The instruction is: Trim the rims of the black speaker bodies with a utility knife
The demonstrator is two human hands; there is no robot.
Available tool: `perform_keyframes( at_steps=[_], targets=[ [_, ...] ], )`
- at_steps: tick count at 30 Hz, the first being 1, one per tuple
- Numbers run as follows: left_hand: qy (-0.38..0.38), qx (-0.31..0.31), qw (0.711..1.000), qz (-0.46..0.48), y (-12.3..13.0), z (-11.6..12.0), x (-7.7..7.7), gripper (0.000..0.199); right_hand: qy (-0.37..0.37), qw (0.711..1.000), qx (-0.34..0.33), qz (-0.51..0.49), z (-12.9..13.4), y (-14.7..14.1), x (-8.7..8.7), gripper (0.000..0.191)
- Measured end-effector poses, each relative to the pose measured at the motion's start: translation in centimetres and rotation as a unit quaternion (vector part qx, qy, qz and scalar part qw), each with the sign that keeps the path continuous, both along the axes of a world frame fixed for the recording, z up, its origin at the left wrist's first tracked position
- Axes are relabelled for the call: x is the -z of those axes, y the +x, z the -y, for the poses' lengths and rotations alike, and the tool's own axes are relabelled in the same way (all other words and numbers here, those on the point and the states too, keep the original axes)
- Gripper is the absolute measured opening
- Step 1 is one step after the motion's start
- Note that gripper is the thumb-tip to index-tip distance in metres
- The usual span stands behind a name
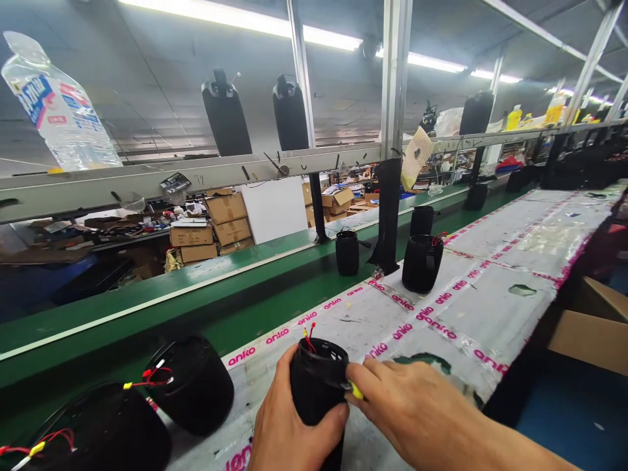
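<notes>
My left hand (289, 425) wraps round a black cylindrical housing (316, 392) that stands upright near the bottom centre. Red wires with a yellow connector (308, 337) stick up from its open top. My right hand (397, 399) is closed at the housing's right rim, pinching a small yellow object (354, 390), mostly hidden by the fingers. To the left lie two more black housings, one nearer (105, 432) and one farther (196, 386), both with red wires.
A white, pink-printed work surface (471, 307) runs beside a green conveyor (275, 294) carrying a black housing (347, 254). Another housing (422, 263) stands near a metal post (392, 85). A shelf rail (235, 171) crosses above, bearing a plastic bottle (63, 111). An open carton (589, 340) is at right.
</notes>
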State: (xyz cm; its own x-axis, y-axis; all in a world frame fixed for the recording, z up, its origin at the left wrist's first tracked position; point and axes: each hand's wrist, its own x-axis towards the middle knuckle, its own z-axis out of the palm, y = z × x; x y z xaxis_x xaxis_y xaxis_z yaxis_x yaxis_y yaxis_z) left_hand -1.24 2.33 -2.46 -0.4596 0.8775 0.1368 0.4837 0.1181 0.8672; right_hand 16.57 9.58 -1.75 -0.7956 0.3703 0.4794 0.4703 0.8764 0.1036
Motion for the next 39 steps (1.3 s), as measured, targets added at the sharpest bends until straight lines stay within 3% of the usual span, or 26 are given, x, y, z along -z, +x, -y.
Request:
perform_keyframes(
  at_steps=[4,10,14,26,34,39],
  targets=[
    [0.020,0.086,0.986,0.139,-1.4,0.1,0.3,0.073,-0.095,0.990,0.035,-0.101,-0.3,0.3,0.7,0.004],
    [0.043,0.161,0.969,0.180,-1.9,-0.7,0.2,0.070,-0.005,1.000,0.015,-0.006,-0.4,0.0,0.3,0.009],
    [0.046,0.156,0.973,0.164,-1.6,-0.9,0.2,0.069,0.018,0.999,0.012,0.044,-0.6,-0.3,0.3,0.017],
    [0.042,0.156,0.975,0.155,-0.9,-0.6,-0.6,0.060,0.013,0.999,0.007,0.052,-1.0,0.0,0.0,0.023],
    [0.022,0.130,0.983,0.131,-0.3,-0.3,-1.3,0.058,0.042,0.993,0.021,0.111,-0.6,0.4,0.3,0.041],
    [-0.004,0.091,0.992,0.090,0.3,-0.2,-1.5,0.055,0.051,0.990,0.009,0.132,-0.5,0.6,-0.3,0.041]
  ],
)
